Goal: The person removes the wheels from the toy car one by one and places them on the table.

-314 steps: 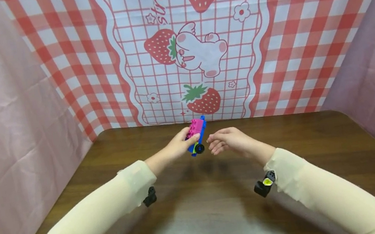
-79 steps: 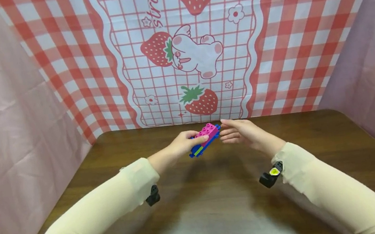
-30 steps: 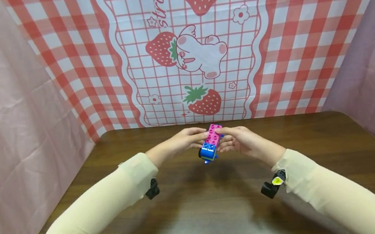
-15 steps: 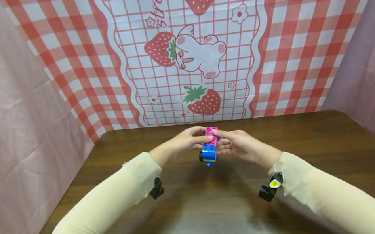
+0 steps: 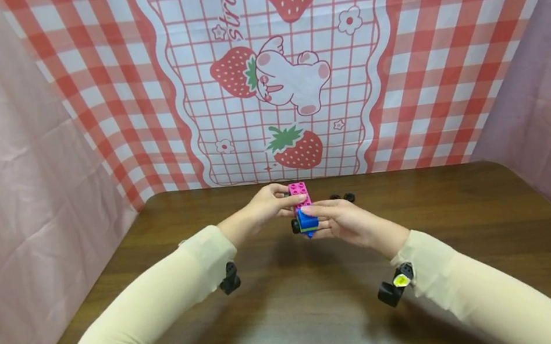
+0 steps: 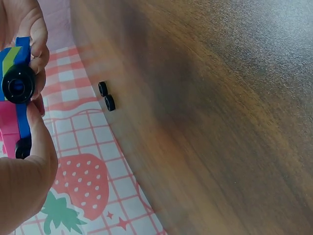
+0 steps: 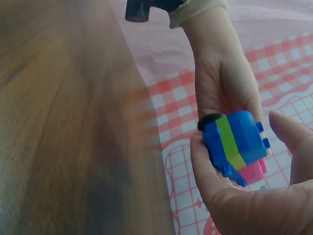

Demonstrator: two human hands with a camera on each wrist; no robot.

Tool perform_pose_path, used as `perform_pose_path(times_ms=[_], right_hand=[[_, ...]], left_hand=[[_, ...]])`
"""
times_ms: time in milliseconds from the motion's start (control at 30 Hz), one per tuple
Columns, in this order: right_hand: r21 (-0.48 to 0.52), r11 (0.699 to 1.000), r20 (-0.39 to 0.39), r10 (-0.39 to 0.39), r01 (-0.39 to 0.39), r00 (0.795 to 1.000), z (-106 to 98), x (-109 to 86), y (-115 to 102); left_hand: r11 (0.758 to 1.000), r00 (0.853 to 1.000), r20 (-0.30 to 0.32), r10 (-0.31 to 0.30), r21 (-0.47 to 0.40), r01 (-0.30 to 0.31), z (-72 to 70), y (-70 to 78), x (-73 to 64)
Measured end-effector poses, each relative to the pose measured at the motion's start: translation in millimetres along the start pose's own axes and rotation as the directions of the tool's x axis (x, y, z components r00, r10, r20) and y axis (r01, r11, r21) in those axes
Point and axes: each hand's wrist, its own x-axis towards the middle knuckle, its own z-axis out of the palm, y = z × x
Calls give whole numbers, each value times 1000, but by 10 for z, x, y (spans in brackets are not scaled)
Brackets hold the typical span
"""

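Note:
A toy car (image 5: 300, 195) of building bricks is held above the table, its blue end toward me. It has a pink studded brick, a blue chassis, a lime-green stripe and black wheels. My left hand (image 5: 263, 204) grips its left side, thumb over the pink brick. My right hand (image 5: 348, 220) holds the near end, with the thumb by the blue brick (image 7: 247, 134) and fingers against the chassis. In the left wrist view a car wheel (image 6: 18, 84) shows on the side facing that camera. Two loose black wheels (image 6: 110, 103) stand on the table beyond my right hand.
The brown wooden table (image 5: 295, 310) reaches back to a red-checked strawberry cloth (image 5: 288, 76). Pink curtains (image 5: 16, 173) hang at both sides. A black wrist camera (image 5: 394, 286) sits on each sleeve.
Earlier the left hand held the car tilted; it has since turned its blue end toward me. In the last half second it shifted left, and my right thumb slid from pink brick to blue.

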Motion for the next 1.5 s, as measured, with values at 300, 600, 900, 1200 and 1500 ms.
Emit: perform_pose_path(times_ms=[300,600,900,1200,1500], right_hand=[[26,998,-49,-62,63,997,-18,-3,2],[107,991,-37,-80,83,996,-87,-32,-25],[107,992,24,-64,61,998,-167,-56,-77],[121,992,-13,-36,37,999,-185,-43,-111],[237,971,-74,-7,24,997,-184,-30,-148]], left_hand=[[991,999,-37,-19,-134,14,-111,-23,-15],[999,1000,5,13,-48,-13,-203,-55,-71],[966,981,116,158,187,-177,-247,-24,-159],[906,944,247,218,309,-290,-105,-3,-222],[915,950,210,231,283,-286,19,-17,-232]])
